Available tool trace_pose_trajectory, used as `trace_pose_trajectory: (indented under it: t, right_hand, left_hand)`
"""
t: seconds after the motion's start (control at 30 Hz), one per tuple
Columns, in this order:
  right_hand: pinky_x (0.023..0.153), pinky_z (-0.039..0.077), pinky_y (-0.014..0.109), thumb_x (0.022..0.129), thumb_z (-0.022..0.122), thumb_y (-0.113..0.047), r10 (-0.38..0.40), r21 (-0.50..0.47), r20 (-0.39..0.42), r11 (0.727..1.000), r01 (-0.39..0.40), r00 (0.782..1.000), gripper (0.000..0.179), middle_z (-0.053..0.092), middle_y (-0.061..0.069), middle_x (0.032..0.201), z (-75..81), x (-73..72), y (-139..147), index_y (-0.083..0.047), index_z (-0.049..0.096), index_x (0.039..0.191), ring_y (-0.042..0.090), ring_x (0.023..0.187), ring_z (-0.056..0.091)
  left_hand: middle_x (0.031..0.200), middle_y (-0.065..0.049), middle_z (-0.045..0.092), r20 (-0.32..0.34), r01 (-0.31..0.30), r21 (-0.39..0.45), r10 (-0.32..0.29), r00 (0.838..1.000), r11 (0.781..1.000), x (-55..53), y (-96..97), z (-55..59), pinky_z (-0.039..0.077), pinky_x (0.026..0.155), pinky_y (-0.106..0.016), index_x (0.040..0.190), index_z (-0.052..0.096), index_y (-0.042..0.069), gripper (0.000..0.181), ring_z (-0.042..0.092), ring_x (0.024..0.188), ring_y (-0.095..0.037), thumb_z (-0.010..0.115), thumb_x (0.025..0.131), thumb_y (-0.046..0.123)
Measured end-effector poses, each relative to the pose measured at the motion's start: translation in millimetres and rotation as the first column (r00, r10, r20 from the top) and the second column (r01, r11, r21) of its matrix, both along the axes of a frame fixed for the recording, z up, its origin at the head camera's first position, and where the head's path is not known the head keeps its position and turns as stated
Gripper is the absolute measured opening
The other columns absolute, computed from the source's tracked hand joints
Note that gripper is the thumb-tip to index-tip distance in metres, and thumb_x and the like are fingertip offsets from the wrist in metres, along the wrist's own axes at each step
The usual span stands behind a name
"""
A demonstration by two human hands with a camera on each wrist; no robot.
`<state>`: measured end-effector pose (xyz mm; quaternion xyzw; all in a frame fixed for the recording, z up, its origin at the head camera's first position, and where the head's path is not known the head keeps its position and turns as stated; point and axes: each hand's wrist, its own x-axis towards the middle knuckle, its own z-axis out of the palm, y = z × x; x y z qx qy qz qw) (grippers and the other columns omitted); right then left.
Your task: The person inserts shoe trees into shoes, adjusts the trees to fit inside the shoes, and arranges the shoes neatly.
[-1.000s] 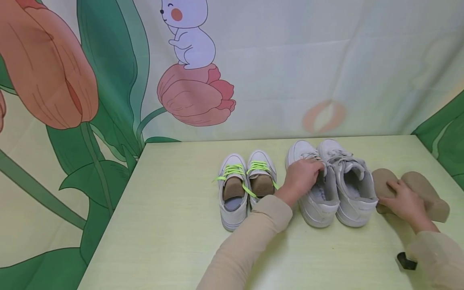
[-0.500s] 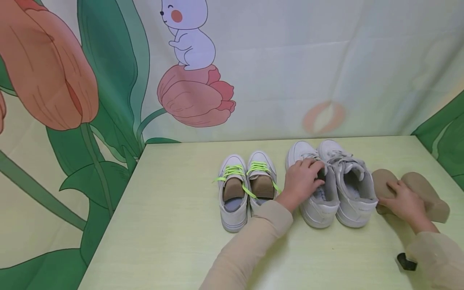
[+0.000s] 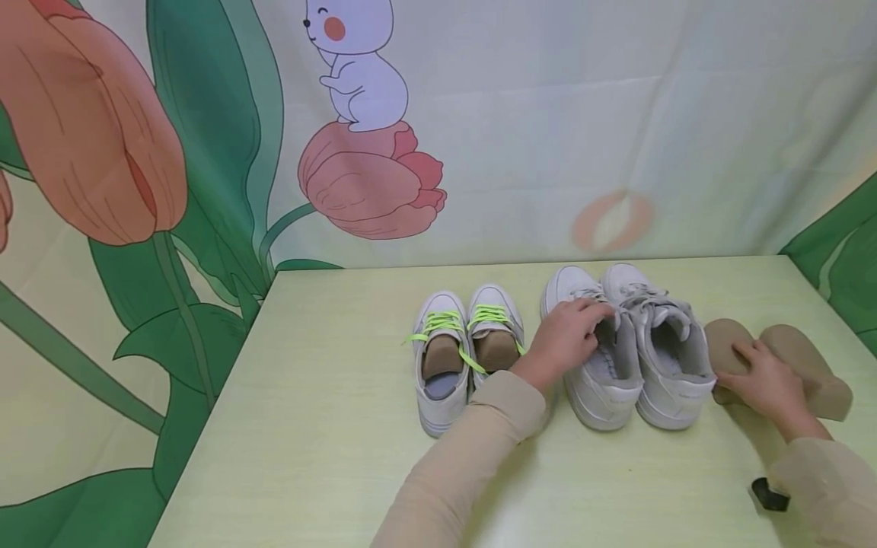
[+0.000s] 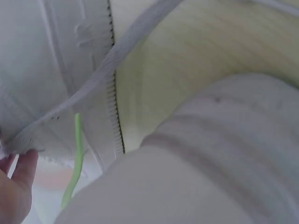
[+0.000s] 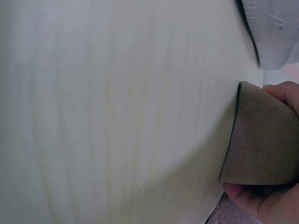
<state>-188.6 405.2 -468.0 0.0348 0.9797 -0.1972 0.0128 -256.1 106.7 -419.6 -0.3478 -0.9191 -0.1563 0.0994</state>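
Note:
Two larger white sneakers stand side by side at centre right in the head view, toes to the back. My left hand (image 3: 565,335) is at the left sneaker (image 3: 599,407), its curled fingers gripping the tongue by the opening. In the left wrist view its fingertips (image 4: 25,165) touch the grey lace (image 4: 117,56). The right sneaker (image 3: 674,403) stands untouched. My right hand (image 3: 767,384) holds a brown, round-ended shoe insert (image 3: 726,339) between thumb and fingers. A second brown insert (image 3: 798,354) lies just right of it, partly behind the hand.
Two smaller white sneakers with bright green laces stand left of the larger pair: a left one (image 3: 438,415) and a right one (image 3: 489,297). Brown inserts (image 3: 441,358) sit inside both. A small black object (image 3: 770,495) is beside my right cuff. A printed cloth (image 3: 507,152) hangs behind the table.
My left hand's fingers shift slightly at the left sneaker's tongue. My right hand and the brown inserts have not visibly moved.

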Motion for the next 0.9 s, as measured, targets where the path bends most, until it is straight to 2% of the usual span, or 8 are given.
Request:
trace_pose_trajectory:
  t: [0.1,0.2,0.4,0.53,0.7,0.9]
  right_hand:
    - [0.08,0.025,0.066,0.084,0.05,-0.047,0.002,0.003,0.002,1.0,-0.002,1.0,0.078,0.021,0.042,0.128,0.7,0.1,0,0.011,0.027,0.131,0.061,0.106,0.027]
    - [0.08,0.026,0.066,0.084,0.05,-0.047,0.002,0.008,0.002,1.0,-0.002,1.0,0.077,0.022,0.042,0.127,1.3,0.6,-1,0.011,0.028,0.131,0.061,0.106,0.027]
    - [0.08,0.026,0.066,0.084,0.049,-0.047,-0.009,0.02,0.007,1.0,0.008,1.0,0.078,0.021,0.042,0.128,2.5,1.5,-2,0.01,0.027,0.131,0.061,0.106,0.028]
    - [0.08,0.026,0.066,0.084,0.049,-0.049,-0.016,0.029,0.019,0.999,0.016,1.0,0.079,0.021,0.042,0.129,2.2,2.3,-2,0.01,0.026,0.132,0.061,0.106,0.028]
    - [0.081,0.025,0.066,0.084,0.048,-0.049,-0.02,0.036,0.027,0.999,0.019,0.999,0.079,0.02,0.041,0.129,2.1,2.5,-2,0.01,0.026,0.132,0.061,0.107,0.027]
    - [0.08,0.026,0.066,0.084,0.048,-0.048,-0.02,0.037,0.018,0.999,0.02,1.0,0.078,0.021,0.041,0.129,2.3,1.5,-2,0.01,0.027,0.131,0.061,0.106,0.028]
  left_hand:
    - [0.122,0.008,0.053,0.116,0.024,0.026,-0.027,0.993,0.999,-4.9,-2.4,2.6,0.04,0.09,-0.021,0.119,0.052,0.027,0.043,0.052,0.109,-0.011,0.056,0.08,0.011]
    - [0.123,0.007,0.052,0.193,0.026,0.053,-0.035,0.981,0.998,-7.9,-4.9,4.4,0.039,0.09,-0.02,0.119,0.053,0.028,0.045,0.05,0.111,-0.01,0.058,0.078,0.01]
    - [0.123,0.005,0.051,0.269,0.019,0.101,-0.046,0.962,0.995,-8.5,-9.2,9.3,0.039,0.089,-0.02,0.118,0.054,0.027,0.046,0.049,0.111,-0.009,0.06,0.077,0.009]
    - [0.122,0.005,0.051,0.281,0.018,0.097,-0.045,0.959,0.995,-9.6,-8.8,10.1,0.039,0.09,-0.02,0.117,0.054,0.027,0.044,0.049,0.109,-0.008,0.06,0.077,0.01]
    - [0.121,0.004,0.053,0.261,0.027,0.068,-0.043,0.964,0.997,-12.4,-8.0,10.3,0.04,0.089,-0.021,0.118,0.054,0.027,0.043,0.05,0.109,-0.009,0.059,0.078,0.012]
    - [0.126,0.002,0.051,0.183,0.088,-0.04,-0.079,0.98,0.995,-14.7,-6.6,13.6,0.041,0.087,-0.022,0.124,0.05,0.027,0.044,0.05,0.111,-0.01,0.053,0.083,0.013]
